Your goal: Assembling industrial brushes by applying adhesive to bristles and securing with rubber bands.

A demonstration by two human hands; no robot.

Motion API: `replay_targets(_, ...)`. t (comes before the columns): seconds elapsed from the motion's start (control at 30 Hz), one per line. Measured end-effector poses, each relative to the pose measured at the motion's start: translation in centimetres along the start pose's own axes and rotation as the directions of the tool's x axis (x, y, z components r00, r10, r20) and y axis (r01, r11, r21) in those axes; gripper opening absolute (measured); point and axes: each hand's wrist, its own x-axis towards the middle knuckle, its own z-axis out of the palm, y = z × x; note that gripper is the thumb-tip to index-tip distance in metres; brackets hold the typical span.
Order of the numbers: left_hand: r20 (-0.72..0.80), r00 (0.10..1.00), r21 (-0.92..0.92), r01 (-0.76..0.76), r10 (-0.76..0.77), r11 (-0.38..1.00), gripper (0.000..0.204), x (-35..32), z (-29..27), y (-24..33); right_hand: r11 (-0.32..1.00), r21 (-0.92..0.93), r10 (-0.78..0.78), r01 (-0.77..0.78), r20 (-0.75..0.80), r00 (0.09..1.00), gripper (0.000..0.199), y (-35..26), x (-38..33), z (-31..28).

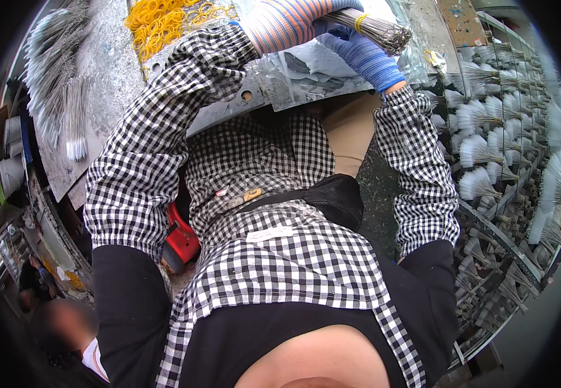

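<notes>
A bundle of thin metal wire stems [384, 32] lies across both hands at the top of the view, with a yellow rubber band around it. My left hand [284, 26], in an orange, white and blue striped glove, is closed around the bundle's left part. Under the bundle is my right hand [366, 59] in a blue striped glove, its fingers curled against the stems and partly hidden. The bundle's far left end is out of sight. Below the hands, a whitish sheet [322, 61] lies on the metal worktable [222, 107].
Yellow rubber bands [158, 26] are heaped at the table's back left. White-tipped wire brushes [54, 58] lie farther left, beside a smaller bundle [75, 119]. Racks of fanned brush bundles [487, 123] fill the right side. Another person [67, 326] is at lower left.
</notes>
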Motion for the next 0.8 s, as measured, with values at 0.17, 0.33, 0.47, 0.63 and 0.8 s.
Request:
replay_targets(0.17,0.014,1.0,-0.026,0.023,-0.022,0.999,0.035,0.6,-0.6,0.1,0.994,0.016,0.103,-0.105,0.101,0.99,0.045,-0.3,-0.4,-1.4)
replay_targets(0.33,0.002,1.0,-0.03,0.004,-0.004,1.0,0.037,1.4,-1.0,0.4,0.987,0.119,0.097,-0.106,0.084,0.992,0.038,1.2,-0.5,-0.9)
replay_targets(0.47,0.056,0.997,0.017,-0.051,0.05,0.999,0.032,1.4,-1.0,0.7,0.976,0.136,-0.144,0.169,-0.175,0.974,0.041,1.6,-0.7,0.5)
replay_targets(0.63,0.109,0.991,0.009,-0.08,0.079,0.997,0.026,1.2,-0.3,0.9,0.981,0.04,-0.178,0.192,-0.232,0.956,0.042,1.6,-1.1,1.4)
replay_targets(0.8,0.128,0.99,-0.034,-0.056,0.06,0.998,0.027,0.7,0.4,1.0,0.996,0.034,-0.081,0.086,-0.12,0.989,0.044,2.1,-1.4,1.3)
